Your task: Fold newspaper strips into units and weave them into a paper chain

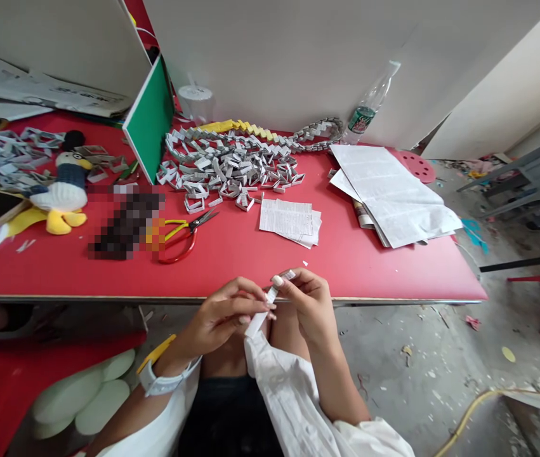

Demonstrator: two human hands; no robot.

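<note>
Folded paper strip [272, 294] in both hands [270, 308]

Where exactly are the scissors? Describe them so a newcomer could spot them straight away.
On the red table, find the upright green board. The scissors lie nearer the table's front edge and slightly to its right, before the pile of folded paper links. One handle is yellow, the other red, unlike the whitish printed sheets to their right.
</note>
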